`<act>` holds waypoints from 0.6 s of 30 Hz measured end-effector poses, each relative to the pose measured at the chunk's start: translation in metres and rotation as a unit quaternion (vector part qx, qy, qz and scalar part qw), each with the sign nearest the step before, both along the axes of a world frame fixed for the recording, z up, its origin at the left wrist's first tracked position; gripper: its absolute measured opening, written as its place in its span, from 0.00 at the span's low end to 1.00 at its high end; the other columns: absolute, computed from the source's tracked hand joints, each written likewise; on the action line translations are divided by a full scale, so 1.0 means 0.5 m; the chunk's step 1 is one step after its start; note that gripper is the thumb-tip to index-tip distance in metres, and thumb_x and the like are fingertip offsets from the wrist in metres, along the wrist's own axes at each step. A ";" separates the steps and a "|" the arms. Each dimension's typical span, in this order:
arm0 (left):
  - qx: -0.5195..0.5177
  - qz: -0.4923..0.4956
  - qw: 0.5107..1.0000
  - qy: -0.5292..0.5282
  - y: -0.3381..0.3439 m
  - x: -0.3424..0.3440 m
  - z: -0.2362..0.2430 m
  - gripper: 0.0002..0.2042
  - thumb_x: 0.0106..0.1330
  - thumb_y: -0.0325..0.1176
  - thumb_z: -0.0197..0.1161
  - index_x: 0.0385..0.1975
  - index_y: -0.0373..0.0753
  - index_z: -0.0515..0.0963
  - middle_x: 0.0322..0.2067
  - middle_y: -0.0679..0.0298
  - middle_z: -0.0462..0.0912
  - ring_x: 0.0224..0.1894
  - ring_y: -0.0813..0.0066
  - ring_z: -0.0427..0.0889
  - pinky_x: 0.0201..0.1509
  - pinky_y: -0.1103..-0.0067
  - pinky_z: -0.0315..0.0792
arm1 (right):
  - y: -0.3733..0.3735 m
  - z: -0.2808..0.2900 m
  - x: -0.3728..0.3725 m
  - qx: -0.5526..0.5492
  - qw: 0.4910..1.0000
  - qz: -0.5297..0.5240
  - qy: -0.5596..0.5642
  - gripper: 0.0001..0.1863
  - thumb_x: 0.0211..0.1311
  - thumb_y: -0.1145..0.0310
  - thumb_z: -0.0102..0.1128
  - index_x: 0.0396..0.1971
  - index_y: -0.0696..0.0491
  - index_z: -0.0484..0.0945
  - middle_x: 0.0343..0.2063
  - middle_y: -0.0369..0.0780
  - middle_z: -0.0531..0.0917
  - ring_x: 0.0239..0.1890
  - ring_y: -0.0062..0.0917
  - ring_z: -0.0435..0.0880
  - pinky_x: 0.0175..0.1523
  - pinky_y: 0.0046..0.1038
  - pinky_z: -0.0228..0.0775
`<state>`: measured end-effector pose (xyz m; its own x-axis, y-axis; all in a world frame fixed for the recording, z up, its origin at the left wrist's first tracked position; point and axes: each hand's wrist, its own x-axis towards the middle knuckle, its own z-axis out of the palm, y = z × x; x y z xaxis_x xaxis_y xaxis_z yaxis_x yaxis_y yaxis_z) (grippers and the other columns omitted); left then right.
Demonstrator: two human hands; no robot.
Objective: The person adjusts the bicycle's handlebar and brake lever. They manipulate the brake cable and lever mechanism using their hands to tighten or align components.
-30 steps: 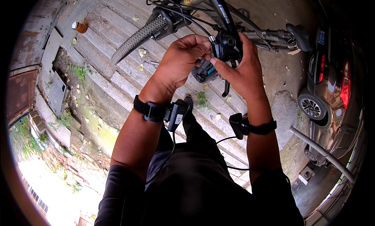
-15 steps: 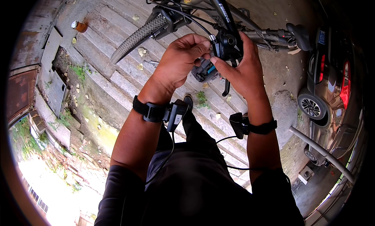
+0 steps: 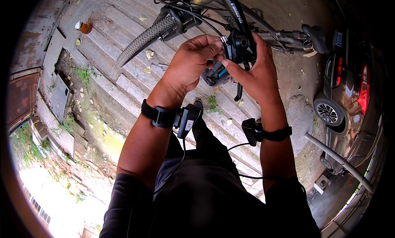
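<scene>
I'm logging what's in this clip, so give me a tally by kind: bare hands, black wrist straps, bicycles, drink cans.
Bare hands: 2 (left hand, right hand)
Black wrist straps: 2 (left strap, right strap)
Bicycles: 1 (bicycle)
Drink cans: 1 (can)
Total: 6

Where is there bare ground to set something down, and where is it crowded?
Two patches look open, apart from scattered leaves: paving slabs between the can and the front tyre, and grey ground between the right hand and the parked car. It is crowded at the handlebar, where left hand, cables and brake lever bunch together.
</scene>
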<state>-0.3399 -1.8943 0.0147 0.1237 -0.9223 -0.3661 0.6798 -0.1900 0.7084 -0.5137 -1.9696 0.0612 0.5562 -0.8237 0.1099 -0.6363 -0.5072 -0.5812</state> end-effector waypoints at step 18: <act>-0.017 -0.013 1.000 -0.014 0.000 0.000 -0.014 0.07 0.77 0.35 0.61 0.45 0.42 0.82 0.34 0.72 0.85 0.38 0.85 0.81 0.40 0.85 0.69 | 0.001 -0.001 -0.001 -0.009 1.000 -0.003 0.007 0.51 0.46 0.53 0.80 0.68 0.59 0.64 0.54 0.51 0.76 0.56 0.44 0.80 0.60 0.39 0.74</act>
